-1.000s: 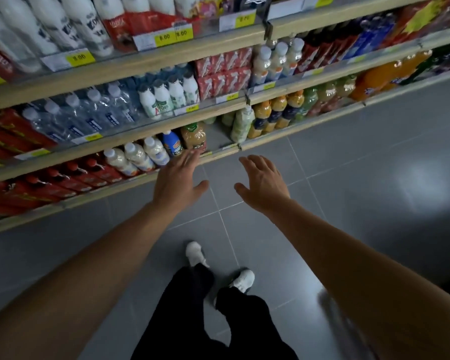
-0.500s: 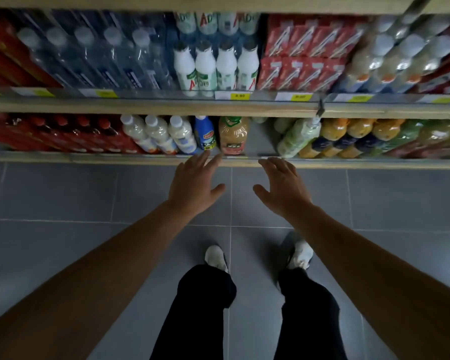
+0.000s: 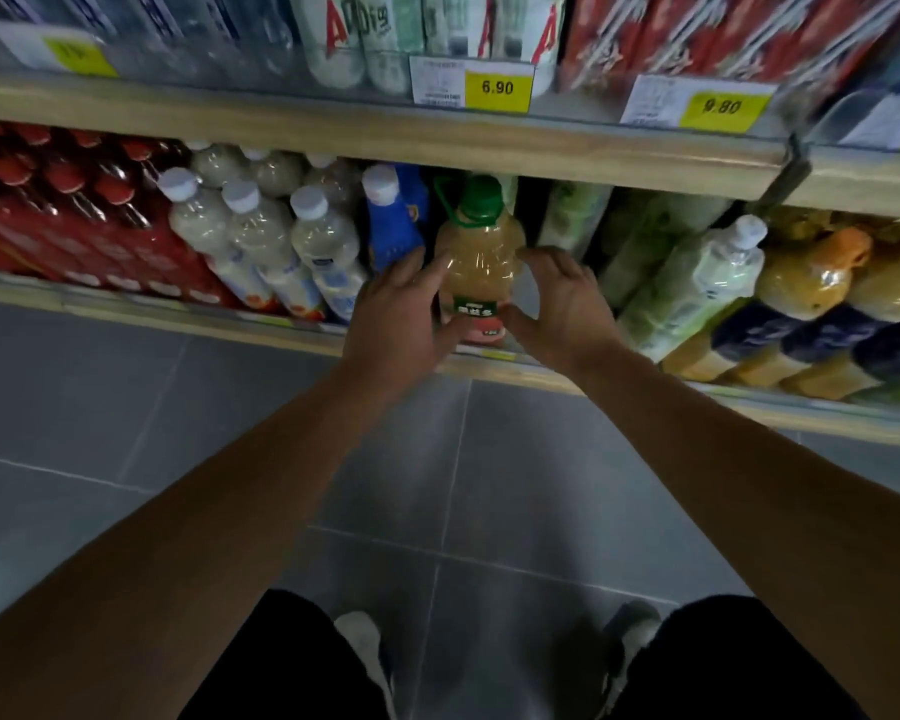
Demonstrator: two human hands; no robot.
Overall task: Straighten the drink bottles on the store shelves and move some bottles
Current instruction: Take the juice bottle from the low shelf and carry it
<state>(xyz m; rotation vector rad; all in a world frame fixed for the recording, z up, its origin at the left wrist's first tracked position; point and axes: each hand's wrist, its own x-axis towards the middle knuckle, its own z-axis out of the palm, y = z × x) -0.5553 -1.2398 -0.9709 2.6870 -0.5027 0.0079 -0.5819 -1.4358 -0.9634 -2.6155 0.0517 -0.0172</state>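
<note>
Two hands (image 3: 404,317) (image 3: 567,304), upright juice bottle (image 3: 479,257)

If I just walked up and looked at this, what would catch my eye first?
Probably the two hands closing on the juice bottle with the green cap, at the front of the bottom shelf: the left hand and right hand cup its sides. Next, the yellow price tags on the shelf edge above, and the red bottles packed at far left.
</note>
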